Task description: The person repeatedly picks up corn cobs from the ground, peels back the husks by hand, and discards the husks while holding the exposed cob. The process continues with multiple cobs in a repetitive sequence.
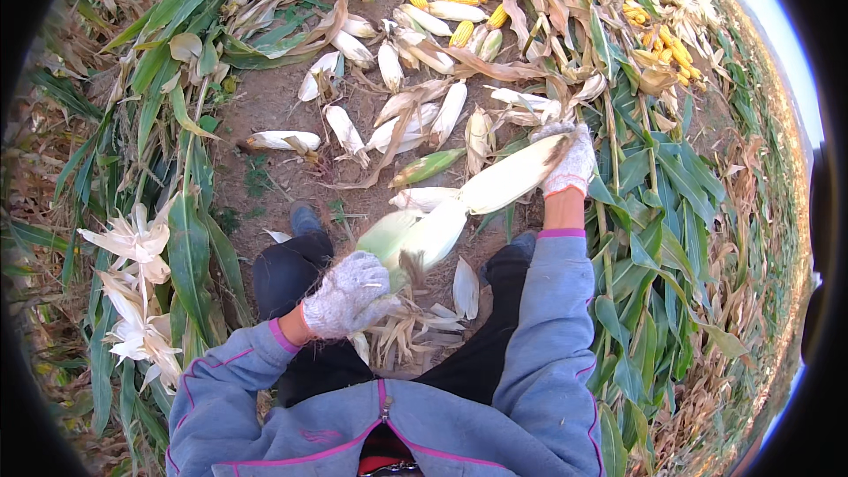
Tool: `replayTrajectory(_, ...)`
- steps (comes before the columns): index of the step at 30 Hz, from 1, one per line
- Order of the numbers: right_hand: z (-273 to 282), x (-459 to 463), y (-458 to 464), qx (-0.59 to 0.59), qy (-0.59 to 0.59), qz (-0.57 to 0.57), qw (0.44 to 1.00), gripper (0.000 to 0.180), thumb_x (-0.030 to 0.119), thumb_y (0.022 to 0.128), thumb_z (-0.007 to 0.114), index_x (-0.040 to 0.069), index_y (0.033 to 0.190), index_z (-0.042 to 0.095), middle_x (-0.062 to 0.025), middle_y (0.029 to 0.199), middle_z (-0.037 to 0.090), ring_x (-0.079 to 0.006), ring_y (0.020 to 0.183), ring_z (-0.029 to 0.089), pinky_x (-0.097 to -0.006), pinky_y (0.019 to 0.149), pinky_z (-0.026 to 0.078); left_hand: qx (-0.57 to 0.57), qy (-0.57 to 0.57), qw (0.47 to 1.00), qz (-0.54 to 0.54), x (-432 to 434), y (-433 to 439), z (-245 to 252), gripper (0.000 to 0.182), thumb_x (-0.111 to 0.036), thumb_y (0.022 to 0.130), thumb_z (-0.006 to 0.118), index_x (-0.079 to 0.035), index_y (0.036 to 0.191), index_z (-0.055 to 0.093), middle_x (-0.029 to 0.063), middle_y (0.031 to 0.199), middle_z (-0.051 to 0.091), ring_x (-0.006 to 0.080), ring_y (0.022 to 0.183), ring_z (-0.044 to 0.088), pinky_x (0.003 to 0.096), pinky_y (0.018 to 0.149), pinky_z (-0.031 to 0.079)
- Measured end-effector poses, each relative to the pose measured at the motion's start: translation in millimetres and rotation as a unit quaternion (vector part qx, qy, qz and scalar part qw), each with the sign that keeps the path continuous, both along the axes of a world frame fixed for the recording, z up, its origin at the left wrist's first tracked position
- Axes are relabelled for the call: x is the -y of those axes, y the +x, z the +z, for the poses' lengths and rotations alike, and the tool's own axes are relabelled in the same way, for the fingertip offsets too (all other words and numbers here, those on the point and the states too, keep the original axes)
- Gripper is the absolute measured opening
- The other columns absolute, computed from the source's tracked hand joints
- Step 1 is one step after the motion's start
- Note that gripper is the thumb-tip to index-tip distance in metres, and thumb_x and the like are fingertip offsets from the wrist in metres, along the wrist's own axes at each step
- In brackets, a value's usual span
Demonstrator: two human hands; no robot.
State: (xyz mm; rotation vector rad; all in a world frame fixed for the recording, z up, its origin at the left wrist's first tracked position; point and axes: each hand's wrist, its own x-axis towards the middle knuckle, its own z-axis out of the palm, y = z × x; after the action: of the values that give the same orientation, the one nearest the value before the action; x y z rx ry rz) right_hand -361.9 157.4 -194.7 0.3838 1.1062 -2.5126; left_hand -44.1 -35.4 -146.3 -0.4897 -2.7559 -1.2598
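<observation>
My left hand (pixel 354 295), in a pale knit work glove, is closed on the lower end of a bundle of corn husk leaves (pixel 424 238), pale green and cream. The bundle runs up and right, narrowing at a joint near its middle. Its upper part, a broad cream piece of husk (pixel 510 175) with a brown tip, ends in my gloved right hand (pixel 566 152), which grips it. Whether a cob is inside cannot be seen. Just behind the husk lie a white-husked ear of corn (pixel 424 199) and a green-husked ear (pixel 427 167) on the soil.
Several husked and bare ears lie ahead, among them a bare yellow cob (pixel 462 34). A heap of yellow cobs (pixel 672 53) is at the upper right. Cut corn stalks (pixel 662 212) line the right; more stalks and dry husks (pixel 142 245) lie left. Loose husks (pixel 404 334) lie between my legs.
</observation>
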Motion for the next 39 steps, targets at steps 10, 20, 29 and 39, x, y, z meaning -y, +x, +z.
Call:
replayTrajectory(10,-48,40,46,-0.264,0.356,0.051,0.895,0.033,0.028,0.099,0.048,0.003,0.119,0.056,-0.0092,0.108,0.061,-0.0183,0.093,0.058,-0.0326,0.081,0.048,0.115,0.018,0.984,0.137,12,-75,-2,0.066,-0.029,0.078,0.077,0.001,0.128,0.048,0.0185,0.128,0.05,0.0291,0.121,0.051,0.0378,0.101,0.042)
replayTrajectory(20,-6,75,69,-0.106,0.221,0.195,0.95,0.045,0.033,0.097,0.053,-0.003,0.125,0.056,-0.0102,0.117,0.06,-0.0171,0.103,0.055,-0.0305,0.091,0.044,0.206,0.335,0.907,0.154,9,-141,-85,0.069,-0.039,0.079,0.073,-0.002,0.131,0.048,0.0143,0.125,0.058,0.0231,0.116,0.055,0.0346,0.1,0.042)
replayTrajectory(29,12,65,66,-0.269,0.392,0.219,0.852,0.034,0.022,0.092,0.062,-0.006,0.111,0.065,-0.0066,0.094,0.068,-0.0111,0.085,0.058,-0.027,0.079,0.048,0.22,0.261,0.919,0.195,22,-144,-54,0.067,-0.036,0.076,0.076,-0.002,0.129,0.05,0.0133,0.122,0.059,0.0226,0.114,0.057,0.0349,0.097,0.044)
replayTrajectory(39,5,59,64,-0.283,0.394,0.198,0.852,0.021,0.012,0.09,0.059,-0.006,0.099,0.065,-0.0041,0.081,0.063,-0.0082,0.075,0.053,-0.0242,0.066,0.046,0.166,0.331,0.921,0.118,22,-148,-65,0.067,-0.022,0.077,0.079,-0.002,0.133,0.046,0.0085,0.124,0.056,0.0159,0.115,0.053,0.0313,0.099,0.043)
